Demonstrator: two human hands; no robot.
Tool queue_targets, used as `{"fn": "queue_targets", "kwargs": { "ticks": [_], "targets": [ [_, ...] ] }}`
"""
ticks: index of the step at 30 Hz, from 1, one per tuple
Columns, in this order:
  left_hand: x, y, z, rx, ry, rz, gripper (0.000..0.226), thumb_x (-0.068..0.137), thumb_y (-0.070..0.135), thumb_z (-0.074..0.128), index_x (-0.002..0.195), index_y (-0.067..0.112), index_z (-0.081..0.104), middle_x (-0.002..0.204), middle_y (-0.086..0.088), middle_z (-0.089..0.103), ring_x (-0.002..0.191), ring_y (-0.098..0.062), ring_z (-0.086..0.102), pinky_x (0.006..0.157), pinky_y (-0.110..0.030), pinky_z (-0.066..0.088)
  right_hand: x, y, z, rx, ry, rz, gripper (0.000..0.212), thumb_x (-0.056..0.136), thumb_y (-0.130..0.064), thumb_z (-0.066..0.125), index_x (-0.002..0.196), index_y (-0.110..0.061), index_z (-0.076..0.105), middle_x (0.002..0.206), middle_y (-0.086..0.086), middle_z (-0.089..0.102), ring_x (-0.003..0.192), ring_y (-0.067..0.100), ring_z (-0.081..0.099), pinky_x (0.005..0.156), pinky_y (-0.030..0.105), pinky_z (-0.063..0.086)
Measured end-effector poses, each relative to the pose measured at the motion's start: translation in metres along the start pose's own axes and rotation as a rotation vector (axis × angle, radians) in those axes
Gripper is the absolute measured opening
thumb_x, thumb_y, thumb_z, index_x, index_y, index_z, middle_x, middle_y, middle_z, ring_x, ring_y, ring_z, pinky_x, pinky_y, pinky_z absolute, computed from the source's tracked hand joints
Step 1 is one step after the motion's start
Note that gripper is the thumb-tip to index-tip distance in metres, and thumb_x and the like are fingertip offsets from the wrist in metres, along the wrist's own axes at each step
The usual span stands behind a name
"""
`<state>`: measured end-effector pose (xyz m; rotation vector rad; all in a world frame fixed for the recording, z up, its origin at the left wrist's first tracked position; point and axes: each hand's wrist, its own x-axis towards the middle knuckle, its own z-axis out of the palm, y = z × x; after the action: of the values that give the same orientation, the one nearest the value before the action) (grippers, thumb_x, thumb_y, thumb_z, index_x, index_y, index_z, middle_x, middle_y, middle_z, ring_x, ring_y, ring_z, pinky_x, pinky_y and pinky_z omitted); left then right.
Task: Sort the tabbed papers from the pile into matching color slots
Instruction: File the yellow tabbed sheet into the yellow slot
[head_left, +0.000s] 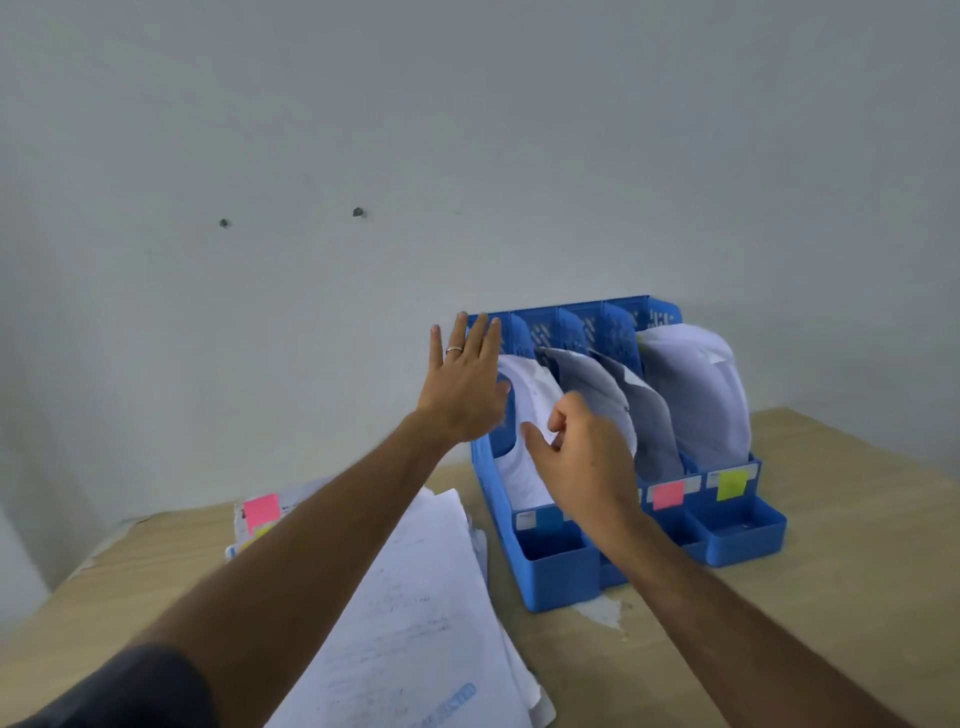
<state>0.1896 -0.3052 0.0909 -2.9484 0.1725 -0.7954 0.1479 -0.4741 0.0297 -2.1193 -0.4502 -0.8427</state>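
A blue file rack (727, 540) stands on the wooden counter (857, 571) at the right of the frame, right by the gray wall (467, 130). It has four slots full of bent white papers (696, 395). Small tags mark the fronts: blue (545, 518), pink (668, 493) and yellow-green (731, 484). My left hand (465, 387) is flat with fingers spread, pressing the rack's left side near its top. My right hand (582, 452) pinches the paper (524, 415) in the far left slot with curled fingers. The pile of papers (415, 623) lies low in the middle, under my left arm, with a pink tab (261, 510) at its far left end.
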Motion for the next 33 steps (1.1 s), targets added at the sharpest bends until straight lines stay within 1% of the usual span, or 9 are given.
{"fn": "queue_targets", "kwargs": {
  "ticks": [5,10,13,17,20,23,29,31,33],
  "targets": [
    [-0.057,-0.046,-0.014,-0.182,0.178,0.043,0.04,0.095,0.031,0.061,0.133,0.024,0.053,0.134,-0.001,0.053,0.127,-0.027,0.045,0.107,-0.041,0.03,-0.027,-0.042,0.033,0.108,-0.224,-0.098,0.026,0.096,-0.036,0.067,0.085,-0.019,0.05,0.061,-0.004,0.057,0.058,0.018,0.055,0.051,0.03,0.038],
    [-0.116,-0.126,-0.013,-0.335,-0.093,-0.131,0.013,0.09,0.025,0.071,0.101,0.026,0.065,0.089,0.012,0.063,0.085,-0.013,0.059,0.086,-0.037,0.049,-0.038,-0.059,0.088,0.016,-0.561,-0.072,0.034,0.093,-0.048,0.069,0.11,-0.02,0.06,0.1,-0.001,0.067,0.09,0.02,0.064,0.075,0.033,0.052],
    [-0.146,-0.162,-0.007,-0.367,-0.339,-0.254,0.02,0.084,0.015,0.08,0.1,0.024,0.072,0.084,0.013,0.065,0.075,-0.004,0.062,0.077,-0.027,0.049,-0.032,-0.064,0.114,-0.089,-0.801,-0.128,0.063,0.084,-0.053,0.077,0.135,-0.023,0.056,0.132,0.003,0.059,0.125,0.024,0.052,0.095,0.036,0.048],
    [-0.174,-0.179,0.014,-0.332,-0.598,-0.392,0.061,0.076,0.028,0.09,0.131,0.018,0.065,0.106,0.008,0.062,0.101,-0.021,0.065,0.09,-0.033,0.054,-0.03,-0.075,0.132,-0.184,-1.021,-0.218,0.092,0.076,-0.056,0.083,0.152,-0.026,0.042,0.15,0.005,0.044,0.139,0.028,0.037,0.107,0.038,0.037],
    [-0.184,-0.178,0.029,-0.333,-0.552,-0.385,0.064,0.071,0.035,0.092,0.128,0.022,0.066,0.106,0.009,0.06,0.101,-0.015,0.06,0.09,-0.028,0.048,-0.033,-0.074,0.149,-0.237,-1.034,-0.248,0.097,0.073,-0.063,0.082,0.151,-0.019,0.043,0.147,0.003,0.045,0.138,0.029,0.033,0.105,0.041,0.035],
    [-0.187,-0.181,0.037,-0.374,-0.415,-0.395,0.043,0.071,0.028,0.092,0.107,0.022,0.071,0.093,0.011,0.064,0.089,-0.014,0.061,0.083,-0.03,0.05,-0.033,-0.071,0.164,-0.232,-0.994,-0.272,0.094,0.07,-0.065,0.082,0.146,-0.019,0.049,0.137,0.001,0.048,0.131,0.026,0.035,0.105,0.043,0.037],
    [-0.188,-0.177,0.03,-0.448,-0.261,-0.421,0.019,0.08,0.029,0.086,0.08,0.022,0.069,0.081,0.008,0.066,0.072,-0.01,0.059,0.065,-0.028,0.046,-0.029,-0.071,0.166,-0.211,-0.726,-0.392,0.026,0.092,-0.039,0.072,0.103,-0.016,0.066,0.101,0.002,0.064,0.103,0.027,0.054,0.082,0.037,0.04],
    [-0.185,-0.177,0.024,-0.591,-0.233,-0.443,0.017,0.082,0.023,0.084,0.079,0.018,0.068,0.074,0.0,0.069,0.055,-0.015,0.061,0.057,-0.03,0.05,-0.024,-0.073,0.16,-0.181,-0.701,-0.368,0.024,0.094,-0.037,0.069,0.095,-0.013,0.067,0.092,0.003,0.066,0.093,0.027,0.059,0.074,0.034,0.036],
    [-0.18,-0.179,0.017,-0.69,-0.185,-0.442,0.012,0.085,0.019,0.082,0.08,0.019,0.071,0.072,-0.001,0.071,0.059,-0.017,0.062,0.061,-0.031,0.051,-0.017,-0.076,0.15,-0.188,-0.686,-0.382,0.03,0.098,-0.041,0.063,0.09,-0.012,0.068,0.088,0.004,0.067,0.085,0.027,0.061,0.069,0.034,0.036]
  ]
}}
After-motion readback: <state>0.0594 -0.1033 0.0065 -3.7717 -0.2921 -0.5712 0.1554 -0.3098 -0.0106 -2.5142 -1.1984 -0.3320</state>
